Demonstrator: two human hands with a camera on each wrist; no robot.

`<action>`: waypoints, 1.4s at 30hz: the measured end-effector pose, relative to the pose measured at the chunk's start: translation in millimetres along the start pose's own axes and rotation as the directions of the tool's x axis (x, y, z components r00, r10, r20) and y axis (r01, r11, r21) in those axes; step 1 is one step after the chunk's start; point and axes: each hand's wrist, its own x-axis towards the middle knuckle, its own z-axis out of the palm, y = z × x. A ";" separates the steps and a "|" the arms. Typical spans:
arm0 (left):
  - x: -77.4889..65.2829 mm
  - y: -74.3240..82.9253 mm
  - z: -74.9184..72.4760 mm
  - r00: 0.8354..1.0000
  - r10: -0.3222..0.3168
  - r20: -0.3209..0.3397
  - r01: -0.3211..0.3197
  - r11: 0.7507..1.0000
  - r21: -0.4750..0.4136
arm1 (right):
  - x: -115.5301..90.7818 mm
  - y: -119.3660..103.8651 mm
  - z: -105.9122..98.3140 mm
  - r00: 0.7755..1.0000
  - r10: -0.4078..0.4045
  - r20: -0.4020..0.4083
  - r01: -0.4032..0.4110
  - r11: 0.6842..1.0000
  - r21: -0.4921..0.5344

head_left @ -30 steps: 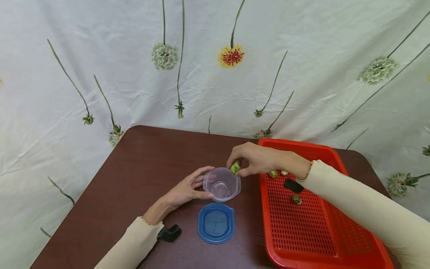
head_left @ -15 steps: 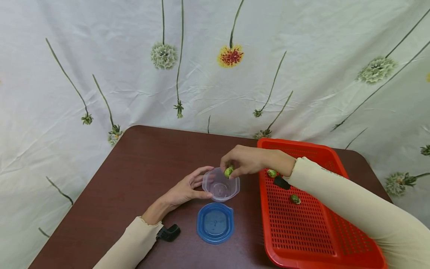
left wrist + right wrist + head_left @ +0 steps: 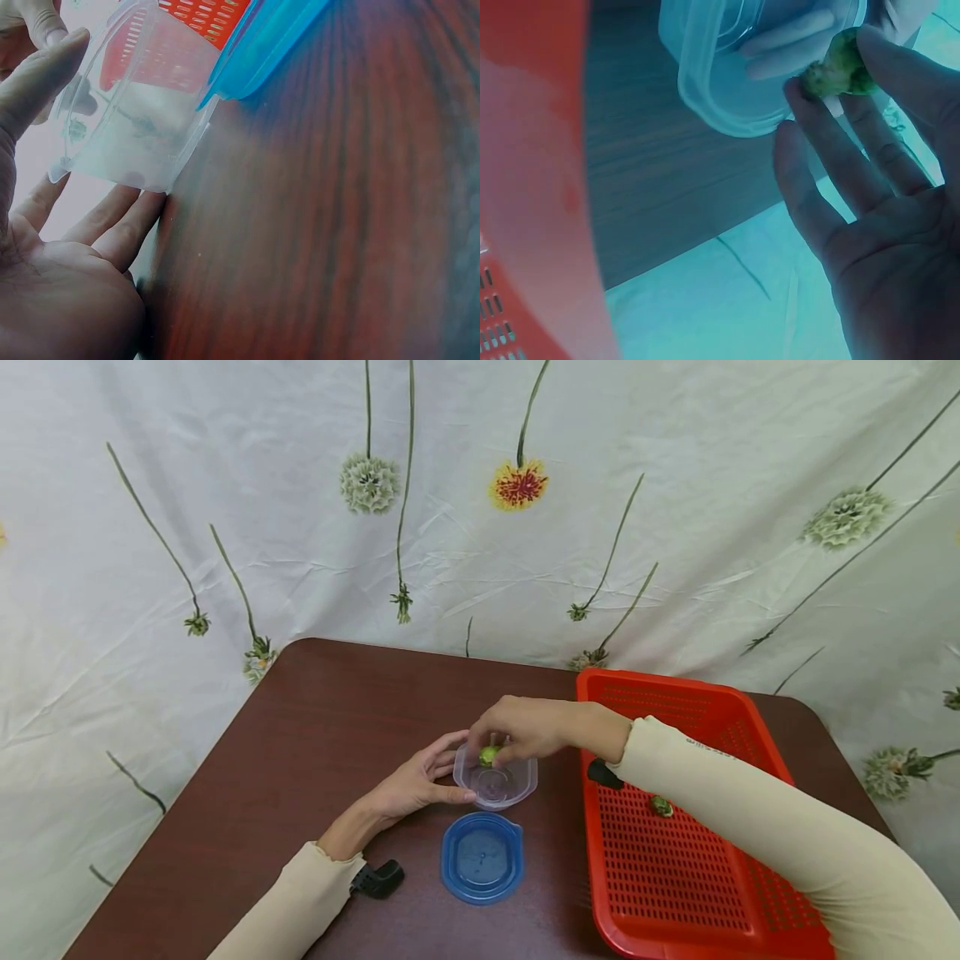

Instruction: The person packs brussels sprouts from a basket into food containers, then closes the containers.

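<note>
My right hand [image 3: 528,727] pinches a green Brussels sprout [image 3: 489,757] between thumb and fingertips, over the mouth of a clear plastic container [image 3: 495,792]. In the right wrist view, the sprout [image 3: 846,66] sits by the container's rim, its cut end showing. My left hand [image 3: 408,789] holds the container from the left, thumb at the near rim and fingers along the far side; in the left wrist view, fingertips [image 3: 142,217] touch its lower wall. Just in front of the container lies a blue lid [image 3: 482,860], flat on the table.
A red perforated basket [image 3: 675,885] stands to the right, partly under my right forearm. One Brussels sprout [image 3: 661,807] shows inside it; my sleeve hides part of the basket. Behind the dark brown table [image 3: 360,702] hangs a flower-patterned cloth [image 3: 300,510].
My right hand has moved left and slightly down with the Brussels sprout, from beside the container's rim to over its opening. The left hand, container and lid have stayed put.
</note>
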 end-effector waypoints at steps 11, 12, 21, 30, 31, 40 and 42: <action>0.0 -0.5 -0.9 1.000 0.005 0.001 -0.005 1.000 -0.008 | 9.0 -0.5 10.8 0.999 0.007 0.047 -0.005 0.999 -0.042; -0.1 0.0 -0.6 1.000 0.002 -0.001 -0.002 1.000 -0.008 | 9.4 -0.3 11.5 0.999 0.010 0.046 -0.008 0.999 -0.042; 0.5 1.2 -0.3 1.000 -0.012 -0.001 0.012 1.000 -0.017 | 12.6 0.5 15.1 0.997 0.060 0.052 -0.055 0.995 -0.081; 1.1 0.5 -0.5 1.000 0.006 0.008 -0.006 0.999 -0.035 | 17.7 -8.0 10.8 0.988 0.107 0.114 -0.095 0.989 -0.109; 1.1 0.5 -0.6 1.000 0.007 0.008 -0.007 0.999 -0.034 | 18.7 -9.2 9.9 0.987 0.111 0.116 -0.098 0.989 -0.112; 0.8 -0.2 -0.5 1.000 -0.010 0.000 0.010 1.000 -0.025 | 27.2 -20.4 13.9 0.950 0.215 0.224 -0.190 0.973 -0.128; 1.1 -0.2 -0.4 1.000 -0.007 0.000 0.007 1.000 -0.029 | 28.2 -22.2 15.7 0.943 0.231 0.238 -0.203 0.970 -0.135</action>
